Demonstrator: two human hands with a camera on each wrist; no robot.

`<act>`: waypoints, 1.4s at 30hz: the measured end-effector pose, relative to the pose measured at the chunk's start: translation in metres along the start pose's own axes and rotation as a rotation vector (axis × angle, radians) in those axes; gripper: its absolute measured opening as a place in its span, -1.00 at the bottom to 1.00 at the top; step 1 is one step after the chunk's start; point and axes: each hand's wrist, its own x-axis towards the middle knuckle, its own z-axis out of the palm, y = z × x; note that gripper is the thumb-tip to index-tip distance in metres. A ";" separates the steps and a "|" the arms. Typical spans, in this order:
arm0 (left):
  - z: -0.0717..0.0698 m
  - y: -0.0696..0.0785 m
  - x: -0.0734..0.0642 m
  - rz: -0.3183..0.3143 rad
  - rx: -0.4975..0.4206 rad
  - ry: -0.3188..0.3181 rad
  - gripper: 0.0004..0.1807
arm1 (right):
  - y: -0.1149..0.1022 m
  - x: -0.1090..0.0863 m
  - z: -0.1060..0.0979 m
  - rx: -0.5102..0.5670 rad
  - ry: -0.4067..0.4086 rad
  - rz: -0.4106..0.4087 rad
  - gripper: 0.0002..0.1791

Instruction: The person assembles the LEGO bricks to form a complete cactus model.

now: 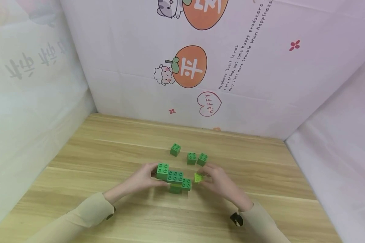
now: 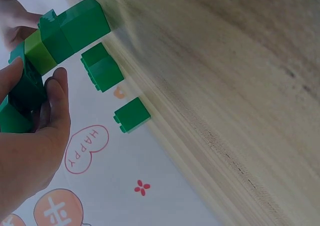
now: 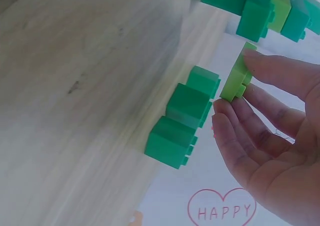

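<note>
In the head view, my left hand [image 1: 141, 179] grips the left end of a stepped structure of green toy building bricks [image 1: 175, 177]. A lime-green layer [image 2: 39, 53] shows between its darker bricks in the left wrist view. My left fingers and thumb wrap round the dark green bricks there. To the right of the structure and apart from it, my right hand [image 1: 216, 181] pinches a thin lime-green brick [image 1: 198, 178] between thumb and fingertips. In the right wrist view, that thin brick [image 3: 233, 78] is tilted, its studs towards the palm.
Behind the hands, three loose green bricks stand on the wooden table [image 1: 124, 145]: one at the left [image 1: 175, 150], one in the middle [image 1: 191, 158], and one at the right [image 1: 202, 159], near my right fingers. White printed cloth [image 1: 134, 84] walls the table at the back and sides.
</note>
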 end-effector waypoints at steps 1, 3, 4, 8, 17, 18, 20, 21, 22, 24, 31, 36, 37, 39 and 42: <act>0.000 0.000 0.000 0.001 0.003 0.000 -0.51 | -0.001 0.000 -0.001 0.000 0.000 -0.003 -0.68; 0.000 0.000 0.000 0.004 0.012 0.001 -0.51 | -0.003 0.000 -0.002 0.005 0.000 -0.008 -0.67; 0.000 0.000 -0.001 0.006 0.018 0.001 -0.51 | -0.004 0.000 -0.003 0.008 0.001 -0.011 -0.67; 0.000 0.000 -0.001 0.009 0.030 0.001 -0.51 | -0.009 0.000 -0.005 0.013 0.003 -0.025 -0.68; -0.001 0.001 -0.001 0.007 0.029 0.002 -0.51 | -0.019 0.000 -0.009 0.002 -0.001 -0.039 -0.66; -0.001 0.001 -0.001 0.007 0.029 0.002 -0.51 | -0.020 0.000 -0.009 -0.003 0.000 -0.040 -0.65; -0.001 0.001 -0.001 0.008 0.027 0.001 -0.50 | -0.022 0.000 -0.009 -0.010 0.000 -0.044 -0.65; -0.001 0.000 -0.001 0.010 0.028 0.001 -0.51 | -0.022 0.000 -0.009 -0.012 -0.002 -0.047 -0.64; -0.001 0.000 -0.001 0.011 0.028 0.001 -0.50 | -0.023 0.000 -0.009 -0.015 -0.004 -0.049 -0.64; -0.001 0.000 -0.001 0.012 0.031 0.002 -0.51 | -0.025 0.001 -0.008 -0.018 -0.011 -0.056 -0.64; 0.000 0.001 -0.001 -0.004 0.031 0.006 -0.51 | -0.029 0.001 -0.005 -0.030 -0.055 -0.043 -0.63; 0.000 0.001 -0.001 -0.014 0.025 0.005 -0.52 | -0.031 0.002 -0.003 -0.026 -0.077 -0.041 -0.65; 0.000 0.001 -0.001 -0.013 0.024 0.005 -0.52 | -0.031 0.002 -0.003 -0.023 -0.080 -0.040 -0.65; 0.000 0.001 -0.001 -0.012 0.020 0.004 -0.52 | -0.032 0.002 -0.002 -0.018 -0.085 -0.040 -0.65; 0.001 0.001 -0.001 -0.014 0.017 0.006 -0.50 | -0.032 0.003 -0.002 -0.012 -0.092 -0.031 -0.65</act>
